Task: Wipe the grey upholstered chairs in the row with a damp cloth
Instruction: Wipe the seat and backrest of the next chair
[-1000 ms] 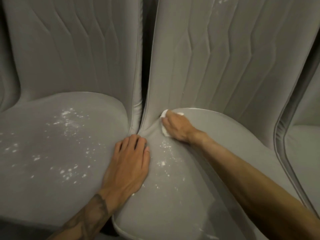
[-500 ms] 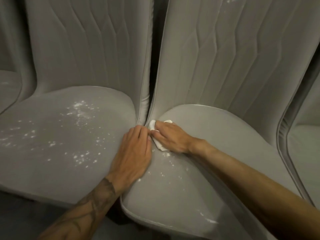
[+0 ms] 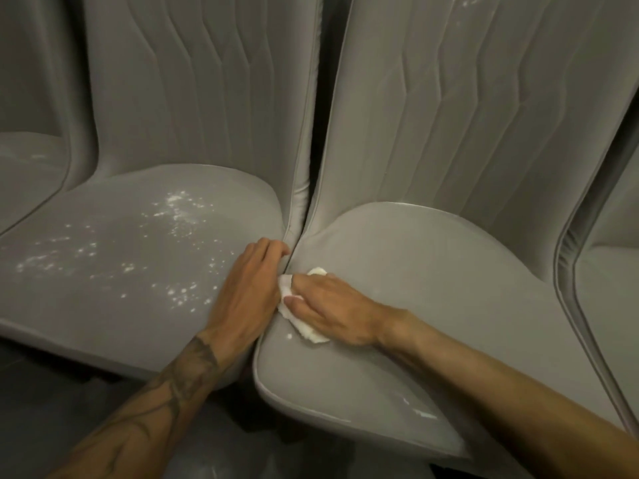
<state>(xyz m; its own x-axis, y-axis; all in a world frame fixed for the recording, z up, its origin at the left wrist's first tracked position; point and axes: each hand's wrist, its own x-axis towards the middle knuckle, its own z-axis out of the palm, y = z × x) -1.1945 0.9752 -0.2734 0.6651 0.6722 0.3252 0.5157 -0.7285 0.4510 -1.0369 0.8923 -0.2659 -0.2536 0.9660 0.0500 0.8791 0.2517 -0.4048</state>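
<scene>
Fingers together, my left hand (image 3: 247, 292) pushes the neighbouring seat (image 3: 103, 305) aside so my right hand (image 3: 333, 311), fingers flat, rubs the cloth (image 3: 307, 330) beneath them along this seat (image 3: 432, 288).

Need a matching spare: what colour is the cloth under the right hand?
The cloth is white, clearest in the head view.

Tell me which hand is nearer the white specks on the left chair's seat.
Left. The left hand rests on that seat beside the specks; the right hand presses the white cloth on the neighbouring seat.
</scene>
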